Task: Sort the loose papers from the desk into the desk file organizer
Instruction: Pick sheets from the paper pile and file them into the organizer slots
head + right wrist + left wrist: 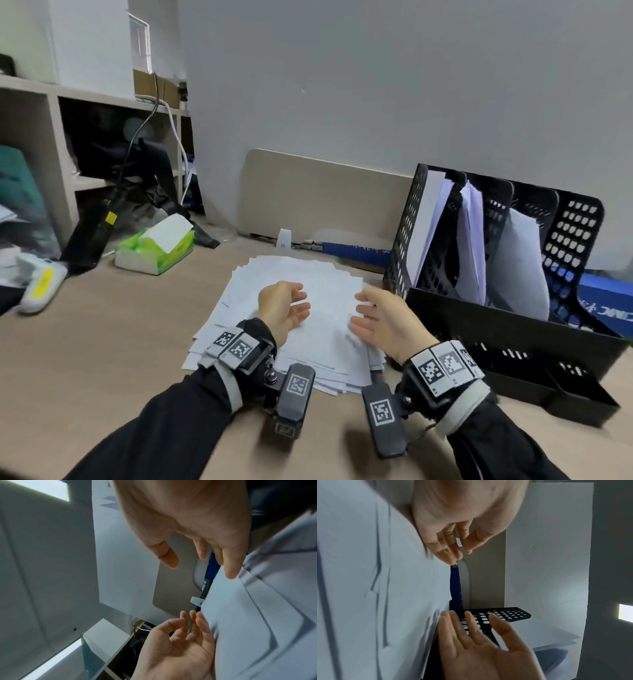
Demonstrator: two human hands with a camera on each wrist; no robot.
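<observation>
A messy pile of loose white papers (308, 270) lies on the desk in front of me. Both hands are over it, palms facing each other a short gap apart. My left hand (303, 298) has relaxed fingers and holds nothing; its little-finger edge is down at the sheets (385, 574). My right hand (358, 308) is likewise spread and holds nothing, fingertips (229, 574) just at the paper (257, 615). The black mesh file organizer (579, 226) stands to the right, with white sheets leaning in three compartments.
A green tissue box (156, 250) and a white device with a yellow label (41, 287) sit at the left. A beige panel (325, 195) leans on the back wall. Blue boxes (606, 305) lie behind the organizer, whose low black tray (582, 404) juts forward.
</observation>
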